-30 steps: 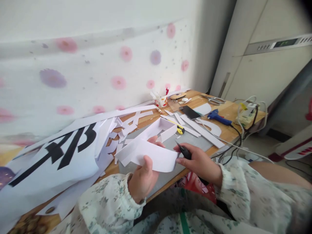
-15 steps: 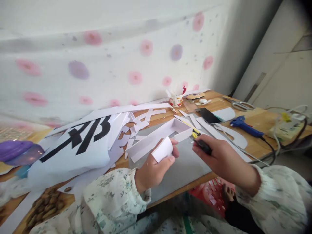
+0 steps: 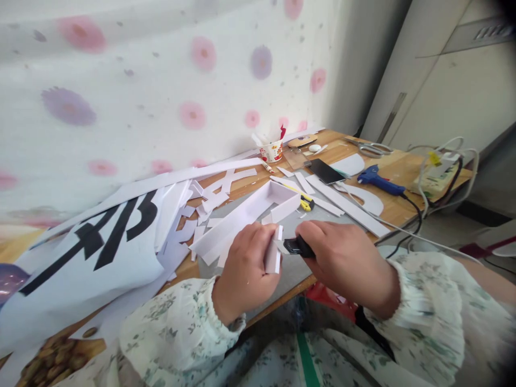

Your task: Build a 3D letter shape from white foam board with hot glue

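My left hand [image 3: 248, 269] is closed around a small white foam board piece [image 3: 274, 257], its narrow edge turned up and to the right. In my right hand [image 3: 342, 258] is a black utility knife [image 3: 297, 246], its blade pointing left and touching or very close to that edge. Just beyond my hands, an open white box frame [image 3: 245, 223] made of board strips lies on a grey cutting mat [image 3: 290, 274]. A yellow and black tool [image 3: 306, 202] rests by the frame's right corner.
White offcuts [image 3: 213, 201] lie behind and left of the frame. To the right are a phone [image 3: 326, 172], a blue glue gun [image 3: 381, 181] with cords, and scissors [image 3: 371, 148]. A paper cup [image 3: 271, 150] stands near the wall. A printed sheet [image 3: 92, 252] covers the left side.
The white piece has been turned edge-up in my left hand. My right hand has brought the knife blade over to it. The camera view has shifted right and down.
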A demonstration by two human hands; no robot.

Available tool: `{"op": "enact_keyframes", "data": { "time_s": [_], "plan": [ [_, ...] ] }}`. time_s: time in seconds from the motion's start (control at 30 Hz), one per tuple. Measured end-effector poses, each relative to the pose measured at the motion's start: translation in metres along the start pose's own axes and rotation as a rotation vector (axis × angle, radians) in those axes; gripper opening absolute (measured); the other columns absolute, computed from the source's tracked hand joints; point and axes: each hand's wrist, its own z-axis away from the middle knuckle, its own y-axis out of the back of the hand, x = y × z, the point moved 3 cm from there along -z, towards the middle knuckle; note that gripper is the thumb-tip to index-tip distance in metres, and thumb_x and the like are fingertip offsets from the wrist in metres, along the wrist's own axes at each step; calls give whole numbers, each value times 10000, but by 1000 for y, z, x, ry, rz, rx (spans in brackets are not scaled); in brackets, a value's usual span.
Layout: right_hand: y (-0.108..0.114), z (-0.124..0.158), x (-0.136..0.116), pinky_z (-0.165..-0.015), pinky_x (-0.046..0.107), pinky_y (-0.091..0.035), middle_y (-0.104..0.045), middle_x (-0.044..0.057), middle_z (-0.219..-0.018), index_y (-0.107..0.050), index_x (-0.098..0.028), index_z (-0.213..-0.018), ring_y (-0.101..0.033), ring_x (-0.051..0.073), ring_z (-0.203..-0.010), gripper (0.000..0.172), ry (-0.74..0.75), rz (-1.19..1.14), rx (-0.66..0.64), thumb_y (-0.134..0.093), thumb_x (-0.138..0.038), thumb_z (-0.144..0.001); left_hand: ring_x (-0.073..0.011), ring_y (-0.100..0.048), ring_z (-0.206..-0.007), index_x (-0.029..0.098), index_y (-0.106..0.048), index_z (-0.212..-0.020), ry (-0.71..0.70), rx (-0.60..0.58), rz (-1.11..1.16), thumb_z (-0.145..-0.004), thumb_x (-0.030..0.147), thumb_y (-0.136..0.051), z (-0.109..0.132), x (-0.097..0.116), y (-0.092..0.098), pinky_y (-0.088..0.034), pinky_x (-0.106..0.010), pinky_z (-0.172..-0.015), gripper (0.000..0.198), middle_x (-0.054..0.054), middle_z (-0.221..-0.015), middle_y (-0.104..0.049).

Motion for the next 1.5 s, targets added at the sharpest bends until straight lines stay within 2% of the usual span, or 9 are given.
{"op": "enact_keyframes", "data": {
  "time_s": [0.33,0.63,0.8,0.9,1.03,1.23,1.33,1.4,1.5],
  "plan": [
    [-7,2,5,-496,311,-148,-593,-1,-660,-525,-202,-772,-576,195,-575,67,-67,85,66,-551,-200,-834,-224,-518,-884,202,-480,-1092,-29,8,-58,-770,70,-523,2,4,0,-418,-359,-802,351,-44,-915,-540],
    [-17,-4,21,-488,300,-140,-655,37,-709,-538,-186,-842,-632,216,-621,67,-165,147,-51,-504,-240,-862,-235,-499,-882,189,-492,-1041,-79,-16,-35,-758,78,-506,6,8,0,-411,-385,-800,305,-61,-910,-528],
    [-38,-9,45,-490,289,-188,-689,52,-774,-550,-189,-912,-654,217,-654,126,-194,148,-184,-473,-287,-888,-200,-543,-879,215,-519,-1102,66,-135,537,-849,169,-487,8,3,-1,-428,-358,-839,259,-48,-915,-565],
    [-55,-11,49,-522,279,-268,-683,49,-822,-573,-186,-895,-654,205,-729,96,-31,85,-241,-505,-250,-871,-226,-567,-934,200,-559,-1094,133,-133,1013,-842,254,-510,7,0,-6,-426,-379,-883,262,-65,-941,-622],
    [-71,-17,53,-666,292,-383,-659,63,-845,-602,-168,-880,-632,208,-797,93,168,-1,-269,-556,-243,-851,-212,-560,-870,157,-630,-1007,204,-25,1287,-788,284,-555,5,-4,-10,-441,-326,-786,264,-75,-920,-627],
    [-77,-28,62,-844,420,-429,-632,119,-995,-622,-149,-1079,-577,274,-950,347,248,-158,-285,-619,-375,-815,-150,-498,-746,154,-645,-1009,283,51,1401,-771,335,-617,4,-10,-11,-408,-248,-647,301,-53,-882,-576],
    [-64,-26,62,-945,439,-395,-611,142,-1113,-585,-137,-1182,-533,269,-1073,391,158,-397,-168,-583,-339,-847,-149,-516,-744,181,-634,-1051,351,82,1447,-772,380,-651,3,-12,-13,-434,-250,-651,344,-45,-887,-581],
    [-53,-22,58,-913,380,-431,-625,131,-1110,-540,-123,-1224,-562,220,-1040,400,39,-699,-104,-498,-359,-904,-156,-549,-782,213,-633,-1069,449,150,1475,-760,411,-689,4,-15,-16,-468,-253,-683,371,-37,-909,-606],
    [-48,-16,44,-728,269,-481,-667,69,-990,-560,-143,-1175,-608,163,-860,423,38,-1060,-279,-583,-412,-849,-187,-593,-888,269,-632,-1109,615,253,1506,-734,433,-737,5,-21,-19,-510,-283,-765,423,-29,-973,-653]
  ]
}}
